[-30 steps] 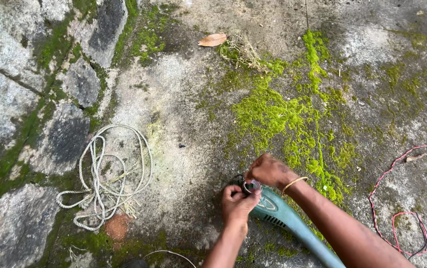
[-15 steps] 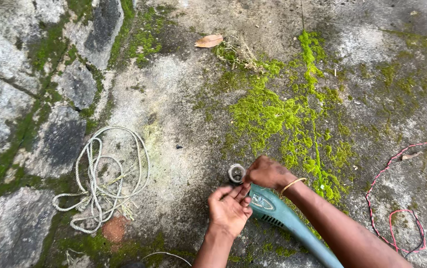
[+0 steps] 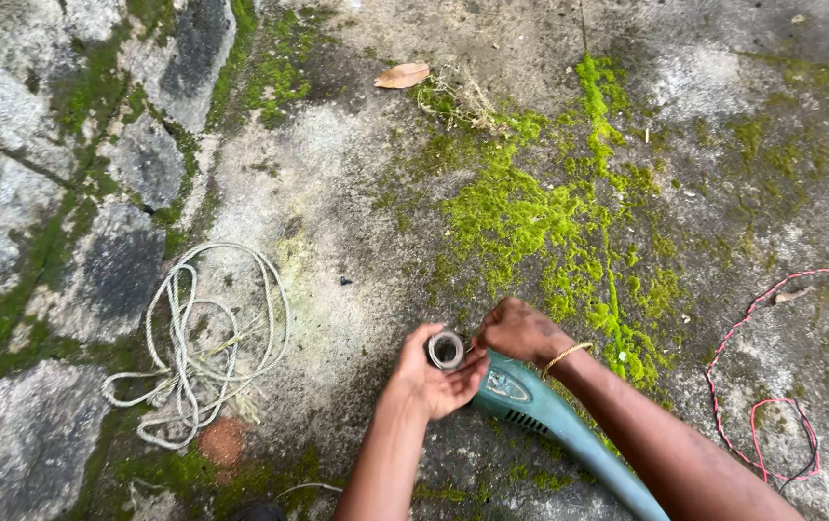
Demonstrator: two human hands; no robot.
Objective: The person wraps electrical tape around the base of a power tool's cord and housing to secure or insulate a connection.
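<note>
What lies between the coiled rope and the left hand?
Head view: only bare, stained concrete ground separates the coiled rope from the left hand, which cups a small metal ring.

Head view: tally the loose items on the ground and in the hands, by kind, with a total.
Coiled pale rope: 1
Red wire: 1
Teal power tool: 1
Small metal ring between left hand and right hand: 1
Dry leaf: 1
Total: 5
</note>
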